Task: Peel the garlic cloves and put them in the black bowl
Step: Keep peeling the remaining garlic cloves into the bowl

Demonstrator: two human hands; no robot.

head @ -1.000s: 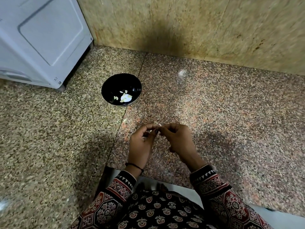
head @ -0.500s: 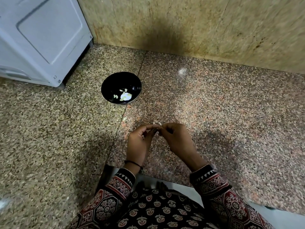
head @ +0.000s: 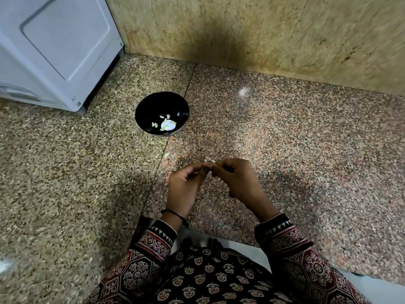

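Clove (head: 211, 161) between left hand (head: 184, 187), right hand (head: 235, 179)

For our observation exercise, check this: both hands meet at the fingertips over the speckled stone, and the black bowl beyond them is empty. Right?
Wrong on the bowl: the head view shows the black bowl holding several pale garlic pieces. The rest stands.

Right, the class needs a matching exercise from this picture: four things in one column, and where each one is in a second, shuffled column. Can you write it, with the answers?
1. bowl
2. garlic clove
3. black thread
4. white appliance

A. round the wrist
B. top left, against the wall
C. on the floor, across a tile joint
D. pinched between left hand and right hand

Pairs: 1-C, 2-D, 3-A, 4-B
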